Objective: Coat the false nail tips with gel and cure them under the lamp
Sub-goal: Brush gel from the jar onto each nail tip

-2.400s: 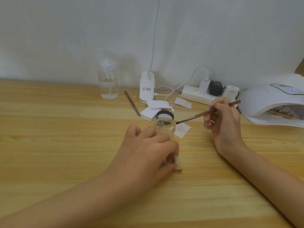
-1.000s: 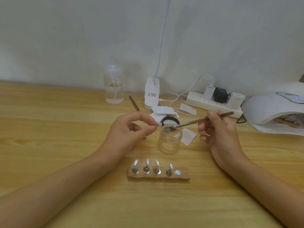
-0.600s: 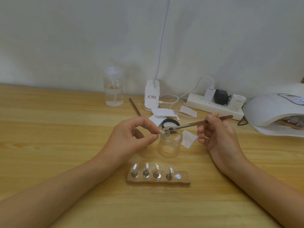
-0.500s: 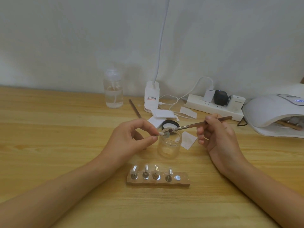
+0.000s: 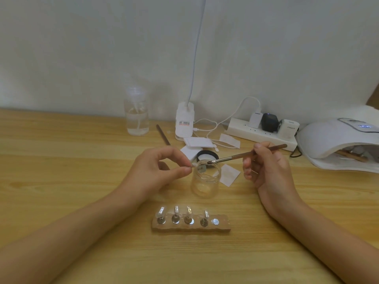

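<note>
False nail tip [image 5: 194, 165], on its small stand, is pinched between the thumb and forefinger of the left hand [image 5: 155, 169]. These fingers [image 5: 183, 171] are closed on it; the others curl loosely. The tip sits at the rim of the open glass jar [image 5: 205, 181], above the table [image 5: 61, 160]. The right hand [image 5: 266, 169] grips the brush [image 5: 246, 154] pen-fashion, with the bristles just beside the tip, over the jar mouth.

Step in hand, by judgement: coating this tip with gel. The next move calls for light, steady strokes, then seating the tip in the vacant place at the right end of the holder block [image 5: 190, 228].

The held tip's long axis appears roughly level, pointing right toward the bristles, but it is too small to confirm. The four tips on the block stand near upright.
</note>
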Available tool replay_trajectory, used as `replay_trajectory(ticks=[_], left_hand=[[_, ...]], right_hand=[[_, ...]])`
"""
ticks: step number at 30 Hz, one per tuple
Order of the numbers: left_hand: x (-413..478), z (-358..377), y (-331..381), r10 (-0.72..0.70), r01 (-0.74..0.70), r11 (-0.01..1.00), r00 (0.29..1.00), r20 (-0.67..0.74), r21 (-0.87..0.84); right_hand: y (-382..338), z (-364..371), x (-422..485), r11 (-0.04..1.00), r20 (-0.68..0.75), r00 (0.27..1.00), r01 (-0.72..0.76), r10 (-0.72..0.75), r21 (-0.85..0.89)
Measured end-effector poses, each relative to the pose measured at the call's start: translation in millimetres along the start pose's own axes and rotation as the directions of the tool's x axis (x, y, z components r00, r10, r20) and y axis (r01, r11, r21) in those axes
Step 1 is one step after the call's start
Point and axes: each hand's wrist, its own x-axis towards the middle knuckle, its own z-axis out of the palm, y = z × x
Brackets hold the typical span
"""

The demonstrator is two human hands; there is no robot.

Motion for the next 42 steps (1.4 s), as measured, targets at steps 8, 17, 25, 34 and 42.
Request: replay_trajectory(ticks=[8, 17, 25, 34, 42], left_hand=[[1, 2, -8, 0.089, -0.089, 0.996, 0.996, -0.024, -0.001], [1, 2, -7, 0.097, -0.097, 0.995, 0.995, -0.003, -0.002], [1, 2, -7, 0.109, -0.109, 0.994, 0.994, -0.003, -0.001], [0, 2, -8, 0.154, -0.153, 0.988, 0.988, -0.027, 0.022], [0, 2, -9, 0.165, -0.164, 0.986, 0.986, -0.032, 0.025]], right_hand=[[-3, -5, 1, 0.993, -0.155, 0.981, 0.119, -0.12, -0.02], [0, 2, -2, 0.998, 0.07, 0.996, 0.054, -0.056, 0.032], [3, 4, -2, 0.999, 0.175, 0.984, 0.037, -0.031, -0.03], [3, 3, -2, 0.996, 0.173, 0.982, 0.087, -0.081, -0.023], [3, 2, -1, 0.993, 0.177, 0.978, 0.118, -0.113, -0.02]])
